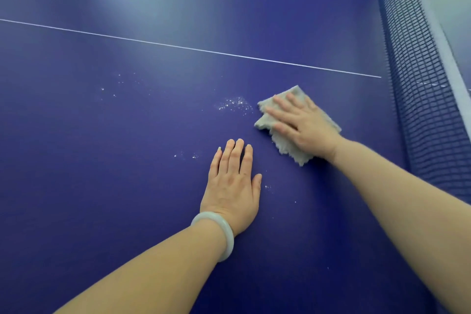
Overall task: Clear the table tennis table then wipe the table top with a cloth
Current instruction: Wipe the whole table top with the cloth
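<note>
The blue table top (102, 186) fills nearly the whole view, matte, with a pale sheen of light on its far part. Nearest the camera, well apart from the net (423, 99), the left hand (233, 186) lies flat on the surface, palm down, fingers straight and together, gripping nothing. A pale bangle (224, 234) sits on its wrist. A few white specks (195, 156) lie beside that hand, on the side away from the net.

Farther out and closer to the net, the right hand (303, 125) presses flat on a crumpled grey cloth (286, 146), its fingers spread and straight, pointing away from the net. The cloth lies on the table top under the palm. Its edges show beyond the fingertips and beside the wrist, and it stays clear of the net. A denser patch of white crumbs (233, 104) lies just beyond the cloth, on the side away from the net, with fainter specks scattered farther that way.

Beyond both hands a thin white line (191, 48) crosses the surface and meets the net. The net stands along the right, dark blue mesh under a white top band (443, 41). Away from the net, blue surface runs past the frame's edge.
</note>
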Demonstrator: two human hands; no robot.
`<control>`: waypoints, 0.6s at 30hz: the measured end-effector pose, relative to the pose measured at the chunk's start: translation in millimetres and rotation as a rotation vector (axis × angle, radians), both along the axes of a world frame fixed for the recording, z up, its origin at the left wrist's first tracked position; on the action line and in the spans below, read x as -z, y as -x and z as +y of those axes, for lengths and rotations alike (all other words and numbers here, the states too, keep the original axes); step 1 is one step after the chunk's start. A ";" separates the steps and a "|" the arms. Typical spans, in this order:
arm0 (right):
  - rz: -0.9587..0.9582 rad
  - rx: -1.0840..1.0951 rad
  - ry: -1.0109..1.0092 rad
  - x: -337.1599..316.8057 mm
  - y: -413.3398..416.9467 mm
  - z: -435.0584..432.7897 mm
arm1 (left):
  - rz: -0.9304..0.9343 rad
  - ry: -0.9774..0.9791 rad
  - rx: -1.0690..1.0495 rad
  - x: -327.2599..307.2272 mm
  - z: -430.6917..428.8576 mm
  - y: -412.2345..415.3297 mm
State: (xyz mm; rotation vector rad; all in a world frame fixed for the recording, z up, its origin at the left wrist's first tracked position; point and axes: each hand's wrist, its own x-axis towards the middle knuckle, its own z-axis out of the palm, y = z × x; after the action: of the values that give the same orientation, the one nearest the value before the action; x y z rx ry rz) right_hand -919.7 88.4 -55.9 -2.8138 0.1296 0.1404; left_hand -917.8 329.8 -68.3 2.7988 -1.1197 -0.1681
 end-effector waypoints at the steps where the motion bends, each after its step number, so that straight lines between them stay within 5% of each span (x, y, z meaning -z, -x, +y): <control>1: 0.006 -0.034 -0.019 1.8 13.5 4.5 | 0.000 0.003 -0.002 0.2 -0.2 -0.3; 6: 0.038 0.313 0.034 5.2 43.8 2.4 | 0.000 0.010 -0.002 4.8 1.4 -1.0; 11: 0.015 0.108 0.029 6.3 84.4 61.9 | -0.010 0.046 0.009 5.2 1.3 0.1; 18: 0.044 0.438 0.083 10.5 135.9 87.0 | 0.122 0.168 0.032 0.0 7.1 -2.0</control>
State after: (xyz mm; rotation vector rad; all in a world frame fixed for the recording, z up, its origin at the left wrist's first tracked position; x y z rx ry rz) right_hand -1055.6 175.5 -66.4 -2.7851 0.7684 0.0951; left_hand -915.9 336.9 -68.3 2.5877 -1.0971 -0.2328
